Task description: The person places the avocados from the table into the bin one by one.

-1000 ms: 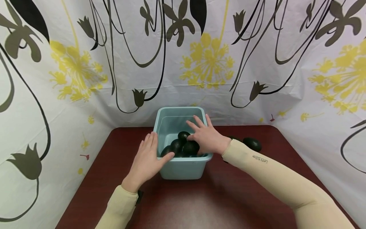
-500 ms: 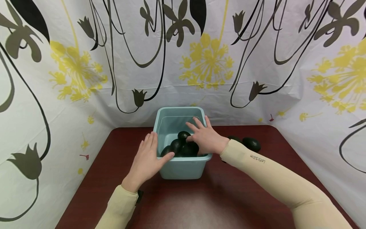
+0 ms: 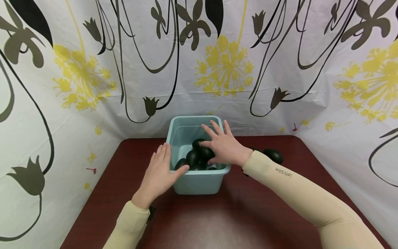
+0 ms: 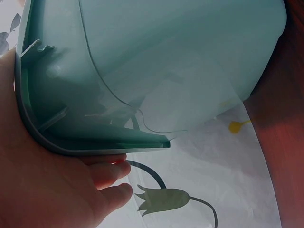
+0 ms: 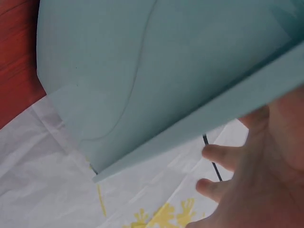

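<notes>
A pale blue plastic bin [image 3: 197, 183] holds several dark green avocados [image 3: 192, 158]. My right hand [image 3: 228, 148] reaches in over the bin's right rim. Its thumb and index finger pinch one avocado [image 3: 206, 154] on top of the pile, while the other fingers spread out straight. At the bin's left front corner my left hand [image 3: 158, 176] lies against the rim, fingers straight along the side and thumb across the front edge. The left wrist view shows this hand [image 4: 61, 185] outside the bin wall [image 4: 180, 61]. In the right wrist view the bin wall [image 5: 109, 71] hides the avocados.
Another avocado [image 3: 273, 156] lies on the dark red table [image 3: 199, 221] right of the bin, behind the right sleeve [image 3: 286, 180]; one beside it is mostly hidden. A patterned white cloth [image 3: 186, 83] hangs close behind the bin.
My right hand has shifted slightly, and the avocado at its fingertips has come up and back from the bin's front, uncovering others beneath. The left hand stays in place.
</notes>
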{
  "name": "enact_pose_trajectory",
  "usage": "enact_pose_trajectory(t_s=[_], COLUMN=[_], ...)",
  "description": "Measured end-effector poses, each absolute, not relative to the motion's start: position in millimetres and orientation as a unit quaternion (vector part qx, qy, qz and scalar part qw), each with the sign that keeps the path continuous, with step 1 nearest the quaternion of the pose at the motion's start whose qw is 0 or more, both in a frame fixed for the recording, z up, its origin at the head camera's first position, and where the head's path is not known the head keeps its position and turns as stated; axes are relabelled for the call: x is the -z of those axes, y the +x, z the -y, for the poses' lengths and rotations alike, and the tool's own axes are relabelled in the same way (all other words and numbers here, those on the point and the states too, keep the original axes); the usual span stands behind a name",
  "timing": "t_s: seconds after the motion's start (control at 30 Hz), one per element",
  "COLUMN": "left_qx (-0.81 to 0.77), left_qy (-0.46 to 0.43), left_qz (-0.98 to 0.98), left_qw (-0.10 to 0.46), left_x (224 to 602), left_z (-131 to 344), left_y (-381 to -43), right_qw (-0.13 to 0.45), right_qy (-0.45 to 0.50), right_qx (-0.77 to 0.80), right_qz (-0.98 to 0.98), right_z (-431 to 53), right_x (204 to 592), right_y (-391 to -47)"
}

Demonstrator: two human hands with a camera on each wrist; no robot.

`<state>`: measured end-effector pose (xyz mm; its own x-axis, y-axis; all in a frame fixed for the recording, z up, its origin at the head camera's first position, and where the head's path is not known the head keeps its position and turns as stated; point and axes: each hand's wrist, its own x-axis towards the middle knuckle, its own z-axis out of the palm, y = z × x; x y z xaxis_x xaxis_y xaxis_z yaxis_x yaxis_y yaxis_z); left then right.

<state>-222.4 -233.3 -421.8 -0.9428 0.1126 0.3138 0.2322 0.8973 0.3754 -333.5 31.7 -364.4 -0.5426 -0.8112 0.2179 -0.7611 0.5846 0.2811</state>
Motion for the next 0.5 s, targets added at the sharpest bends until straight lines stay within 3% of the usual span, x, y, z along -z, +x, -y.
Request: enact_pose_trajectory(t_s=[0.2,0.5], left_qx=[0.206,0.209], left_qy=[-0.091,-0.090], left_qz=[0.963,0.963], left_qw=[0.150,0.147], left_x=[421,420], left_z=[233,232], left_y=[-223,-221], right_qw=[0.205,0.220], right_qy=[0.461,0.438], right_qx=[0.040,0.045], right_qz=[0.863,0.871], right_z=[-39,-50], right_x=[354,343], right_y=[-334,-333])
